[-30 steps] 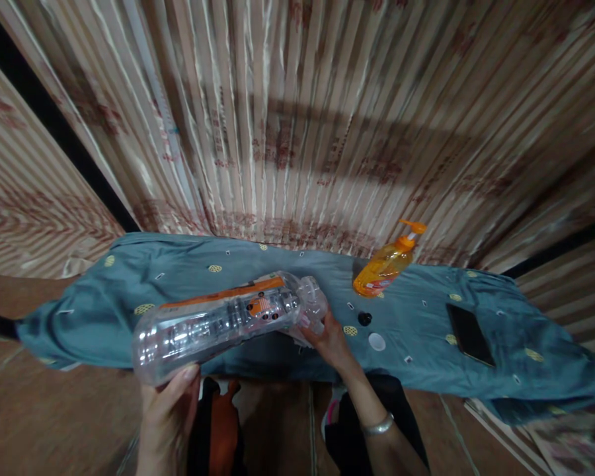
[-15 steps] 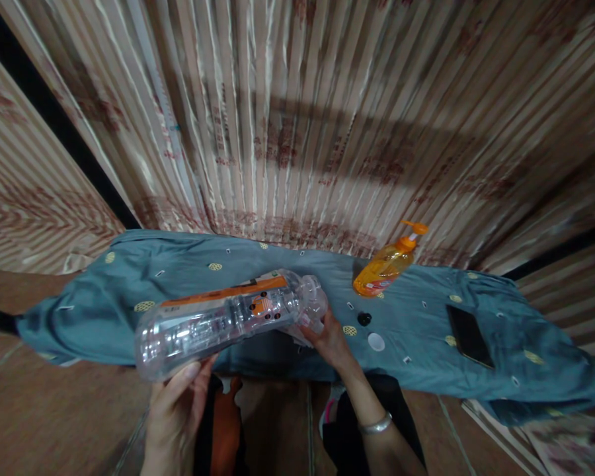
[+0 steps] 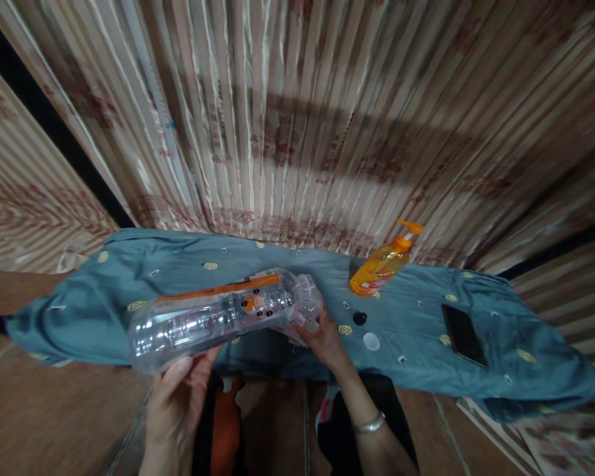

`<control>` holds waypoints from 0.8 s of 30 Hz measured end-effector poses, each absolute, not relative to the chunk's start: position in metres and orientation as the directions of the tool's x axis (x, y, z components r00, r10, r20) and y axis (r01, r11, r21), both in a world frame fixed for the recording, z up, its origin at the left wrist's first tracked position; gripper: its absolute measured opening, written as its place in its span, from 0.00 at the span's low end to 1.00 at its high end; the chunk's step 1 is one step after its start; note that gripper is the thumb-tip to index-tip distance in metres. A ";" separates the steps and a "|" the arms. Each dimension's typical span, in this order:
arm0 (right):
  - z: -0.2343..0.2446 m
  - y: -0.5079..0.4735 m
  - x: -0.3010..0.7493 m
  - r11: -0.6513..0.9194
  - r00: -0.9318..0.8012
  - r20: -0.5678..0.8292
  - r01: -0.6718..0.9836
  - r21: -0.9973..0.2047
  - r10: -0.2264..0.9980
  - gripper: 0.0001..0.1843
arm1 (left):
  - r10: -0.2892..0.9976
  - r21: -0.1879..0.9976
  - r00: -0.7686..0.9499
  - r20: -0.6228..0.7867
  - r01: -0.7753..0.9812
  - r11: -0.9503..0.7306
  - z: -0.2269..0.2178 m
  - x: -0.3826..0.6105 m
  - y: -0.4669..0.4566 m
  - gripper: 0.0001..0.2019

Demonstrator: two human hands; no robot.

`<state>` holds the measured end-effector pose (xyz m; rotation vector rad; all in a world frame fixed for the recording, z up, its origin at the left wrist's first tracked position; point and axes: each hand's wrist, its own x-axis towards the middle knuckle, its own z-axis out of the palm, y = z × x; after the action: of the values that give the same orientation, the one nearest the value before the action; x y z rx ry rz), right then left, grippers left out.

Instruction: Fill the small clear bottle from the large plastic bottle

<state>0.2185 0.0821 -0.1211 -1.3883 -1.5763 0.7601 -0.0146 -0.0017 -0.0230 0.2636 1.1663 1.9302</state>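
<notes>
My left hand [image 3: 181,390] holds a large clear plastic bottle [image 3: 198,327] from below, near its base. An orange-and-white label runs along its side. The bottle lies almost level, its neck end pointing right and slightly up. At that end, my right hand [image 3: 327,340] grips a smaller clear plastic container [image 3: 311,305], partly hidden by the bottle and my fingers. The two mouths appear to be close together, but whether they touch I cannot tell. Any liquid inside the large bottle is too hard to make out.
A pump bottle [image 3: 379,268] of orange liquid stands on the blue patterned cloth [image 3: 168,261]. Nearer me lie a small black cap [image 3: 359,318] and a white disc [image 3: 371,341]. A dark phone [image 3: 465,334] rests at the right. Behind hangs a striped curtain [image 3: 287,132].
The whole view has shifted slightly, so things sit a little farther left. Both hands keep their hold, and the large bottle looks slightly more level.
</notes>
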 end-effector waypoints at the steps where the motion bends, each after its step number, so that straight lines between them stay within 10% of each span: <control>1: -0.120 0.082 0.219 0.164 0.003 0.184 0.438 -0.884 0.983 0.37 | 0.755 0.800 -0.613 -0.233 -0.563 -0.209 -0.023 -0.014 -0.001 0.19; 24: -0.111 0.080 0.219 0.123 -0.011 0.129 0.387 -0.914 0.992 0.36 | 0.811 0.723 -0.546 -0.210 -0.645 -0.247 -0.018 -0.005 -0.005 0.18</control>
<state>0.2191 0.0798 -0.1111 -1.3978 -1.5407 0.8864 -0.0051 -0.0050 -0.0184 0.2541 0.9836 1.9228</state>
